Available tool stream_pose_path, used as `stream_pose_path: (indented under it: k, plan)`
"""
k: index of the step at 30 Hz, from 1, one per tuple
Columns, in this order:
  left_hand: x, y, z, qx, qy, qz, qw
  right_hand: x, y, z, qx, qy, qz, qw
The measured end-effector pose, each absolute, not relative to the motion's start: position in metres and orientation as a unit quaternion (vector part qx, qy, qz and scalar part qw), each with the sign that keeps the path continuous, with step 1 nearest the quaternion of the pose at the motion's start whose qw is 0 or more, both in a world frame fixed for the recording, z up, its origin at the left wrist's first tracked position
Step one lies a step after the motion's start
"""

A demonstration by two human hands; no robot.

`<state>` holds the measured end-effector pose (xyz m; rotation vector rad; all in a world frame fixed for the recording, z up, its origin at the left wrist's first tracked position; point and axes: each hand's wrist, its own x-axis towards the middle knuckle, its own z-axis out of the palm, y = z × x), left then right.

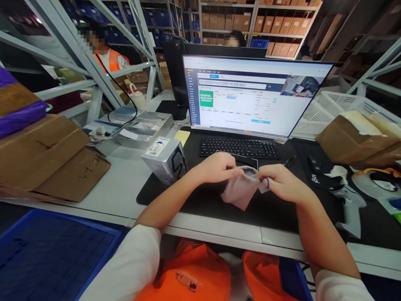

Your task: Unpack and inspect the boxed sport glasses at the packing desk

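Observation:
A small pale pinkish-grey pouch (240, 191) hangs between my two hands over the black desk mat, its mouth pulled open at the top. My left hand (221, 168) pinches the left side of the rim. At the right side of the rim, my right hand (277, 180) grips with its fingers curled; a blue ring is on one finger. A small white tag or paper shows below those fingers. What lies inside the pouch is hidden. Left of my left forearm, a grey printed product box (166, 161) stands upright on the mat's edge.
A keyboard (239, 148) and a lit monitor (250, 96) stand behind my hands. On the right are a mouse (314, 164), a barcode scanner (349, 209), a tape roll (376, 182) and a carton (354, 138). Cartons (44, 154) and a grey tray (147, 125) occupy the left.

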<state>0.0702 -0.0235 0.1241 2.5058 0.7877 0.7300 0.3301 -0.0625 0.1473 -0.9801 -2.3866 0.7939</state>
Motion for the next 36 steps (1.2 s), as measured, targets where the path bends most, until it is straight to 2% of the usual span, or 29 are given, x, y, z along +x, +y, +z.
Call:
stream_pose_path:
  k: [2, 5, 8, 15, 19, 23, 26, 29, 33, 36]
  plan:
    - [0.078, -0.024, 0.118, 0.872, 0.332, 0.259, 0.250, 0.328, -0.066, 0.148, -0.321, -0.863, 0.330, 0.210]
    - [0.088, -0.027, 0.111, 0.863, 0.374, 0.234, 0.247, 0.325, -0.072, 0.148, -0.324, -0.855, 0.352, 0.200]
    - [0.092, -0.031, 0.111, 0.896, 0.333, 0.175, 0.237, 0.322, -0.076, 0.146, -0.413, -0.848, 0.276, 0.183]
    - [0.091, -0.038, 0.116, 0.926, 0.326, 0.081, 0.173, 0.322, -0.079, 0.147, -0.529, -0.836, 0.139, 0.043]
    - [0.092, -0.040, 0.115, 0.930, 0.314, 0.076, 0.178, 0.322, -0.072, 0.143, -0.536, -0.829, 0.160, 0.027]
    - [0.096, -0.040, 0.111, 0.918, 0.311, 0.115, 0.220, 0.322, -0.062, 0.134, -0.512, -0.844, 0.150, 0.052]
    - [0.096, -0.036, 0.104, 0.884, 0.322, 0.192, 0.279, 0.325, -0.057, 0.131, -0.483, -0.847, 0.171, 0.143]
    - [0.094, -0.030, 0.096, 0.859, 0.310, 0.257, 0.316, 0.331, -0.054, 0.133, -0.459, -0.818, 0.149, 0.313]
    - [0.092, -0.024, 0.090, 0.832, 0.318, 0.279, 0.358, 0.341, -0.050, 0.131, -0.453, -0.689, 0.135, 0.550]
    - [0.094, -0.023, 0.088, 0.810, 0.340, 0.273, 0.392, 0.346, -0.042, 0.126, -0.428, -0.596, 0.182, 0.655]
